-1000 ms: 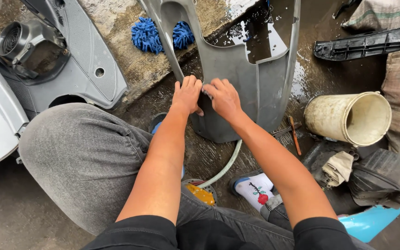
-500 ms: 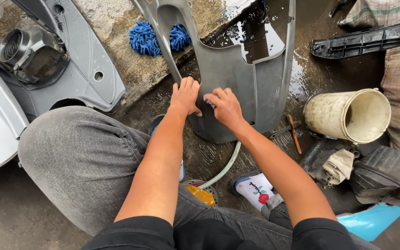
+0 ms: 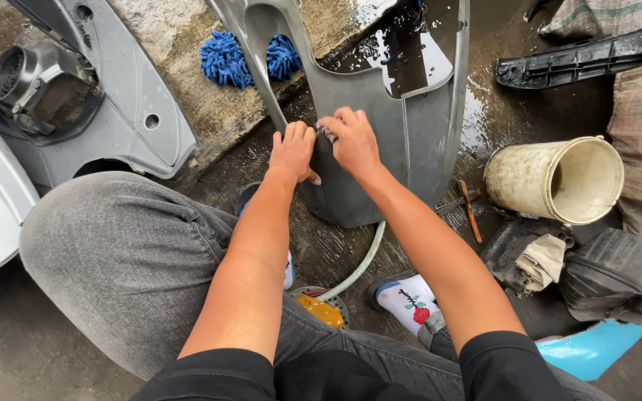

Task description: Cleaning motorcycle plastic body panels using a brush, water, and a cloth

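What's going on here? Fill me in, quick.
A person crouches on wet ground over a grey plastic body panel. The left hand rests flat on the panel's lower part, while the right hand presses a small scrubbing piece, mostly hidden under its fingers, against it. A blue wash mitt lies beyond on concrete, a pale hose runs underneath, and a dirty bucket lies tipped over to the right.

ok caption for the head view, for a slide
Both hands, left and right, press on a wet grey panel beside a pale bucket lying on its side.
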